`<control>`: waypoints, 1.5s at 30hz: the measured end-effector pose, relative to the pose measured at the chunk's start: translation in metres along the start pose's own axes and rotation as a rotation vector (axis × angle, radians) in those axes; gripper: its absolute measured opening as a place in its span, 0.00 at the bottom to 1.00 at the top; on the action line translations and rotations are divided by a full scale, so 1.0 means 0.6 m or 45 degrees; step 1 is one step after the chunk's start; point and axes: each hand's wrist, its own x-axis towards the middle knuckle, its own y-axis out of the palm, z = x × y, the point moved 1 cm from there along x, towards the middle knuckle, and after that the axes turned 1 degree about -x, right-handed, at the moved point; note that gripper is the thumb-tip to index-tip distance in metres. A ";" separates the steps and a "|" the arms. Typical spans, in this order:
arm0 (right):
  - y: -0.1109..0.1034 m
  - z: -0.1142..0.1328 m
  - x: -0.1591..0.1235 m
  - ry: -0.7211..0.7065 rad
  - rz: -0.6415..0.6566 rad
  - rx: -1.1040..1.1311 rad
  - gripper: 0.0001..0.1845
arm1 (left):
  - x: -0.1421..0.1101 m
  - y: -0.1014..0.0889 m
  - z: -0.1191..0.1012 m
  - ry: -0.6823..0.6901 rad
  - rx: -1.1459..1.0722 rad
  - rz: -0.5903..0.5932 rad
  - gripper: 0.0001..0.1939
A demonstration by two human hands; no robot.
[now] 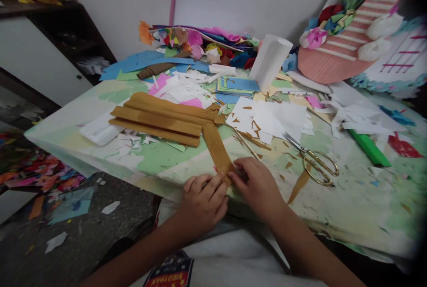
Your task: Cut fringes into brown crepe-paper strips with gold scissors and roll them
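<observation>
1. Pinching the near end of the brown strip, both hands are drawn in narrow over it: the left hand curls its fingers across the end, and the right hand meets it from the other side with thumb and finger. The exact hold under the fingertips is hidden.

2. The strip lies slantwise at the front edge of the tabletop, its far end meeting the folded brown paper; whether the two overlap or only touch, I cannot tell.

3. To work that end well, small, even pressure from the fingertips seems best, as the paper looks finely ridged and could stretch or tear under a sharp tug.

4. Leaving the length beyond the fingers flat and straight should help it feed without a twist.

5. The thin stick lies just beside the right hand; a sideways sweep of the wrist could roll it.

6. The scissors lie farther right, over a brown scrap, and are best left clear of the right forearm.
</observation>
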 end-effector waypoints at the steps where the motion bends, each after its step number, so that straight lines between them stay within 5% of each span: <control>1: 0.000 -0.001 -0.001 0.004 -0.033 -0.005 0.04 | 0.001 0.000 -0.002 -0.006 0.016 0.007 0.17; 7: -0.005 0.000 -0.005 -0.018 -0.010 -0.071 0.09 | 0.002 0.000 -0.007 -0.036 0.069 0.027 0.15; 13: -0.017 0.011 -0.023 -0.331 0.154 -0.127 0.13 | 0.007 -0.006 -0.008 -0.062 0.080 0.111 0.14; 20: -0.029 -0.001 -0.056 -0.274 0.264 -0.395 0.17 | 0.005 -0.008 -0.009 -0.058 0.105 0.162 0.17; 29: -0.009 0.017 -0.069 -0.310 0.110 -0.350 0.19 | -0.011 -0.003 -0.006 0.021 0.015 0.053 0.17; 32: 0.006 0.022 -0.072 -0.296 0.085 -0.320 0.16 | -0.023 -0.010 -0.005 0.071 -0.112 -0.102 0.15; 36: 0.008 0.025 -0.076 -0.276 0.001 -0.140 0.10 | -0.037 -0.021 -0.004 -0.107 -0.417 -0.231 0.07; 41: -0.014 0.042 -0.072 -0.100 -0.257 0.401 0.08 | -0.033 -0.017 -0.008 -0.809 -1.391 0.296 0.11; 45: -0.025 0.058 -0.067 0.103 -0.296 0.838 0.10 | -0.006 -0.032 -0.030 -0.938 -2.097 0.375 0.20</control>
